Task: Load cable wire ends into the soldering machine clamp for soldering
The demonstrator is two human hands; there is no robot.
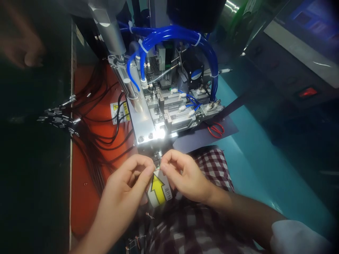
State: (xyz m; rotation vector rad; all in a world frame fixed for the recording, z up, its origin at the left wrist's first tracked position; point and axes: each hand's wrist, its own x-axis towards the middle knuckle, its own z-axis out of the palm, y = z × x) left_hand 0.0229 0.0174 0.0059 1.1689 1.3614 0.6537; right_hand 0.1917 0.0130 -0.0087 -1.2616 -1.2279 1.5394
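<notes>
My left hand [127, 185] and my right hand [185, 174] meet fingertip to fingertip, both pinched, just in front of the machine's lit front end [160, 132]. A short stretch of thin reddish and greenish wire [158, 169] shows between the fingertips. How far it runs inside either pinch is hidden. Below the fingers is a white label with a yellow arrow [158, 190]. Small dark metal blocks [156, 160] of the machine sit right behind my fingertips.
Black cables [97, 141] with bare metal ends [59, 114] lie over the orange surface [87, 208] at left. Blue air hoses [180, 33] arch over the machine. Red-handled scissors or a red loop [216, 130] lie right. Another person's hand [33, 53] is at upper left.
</notes>
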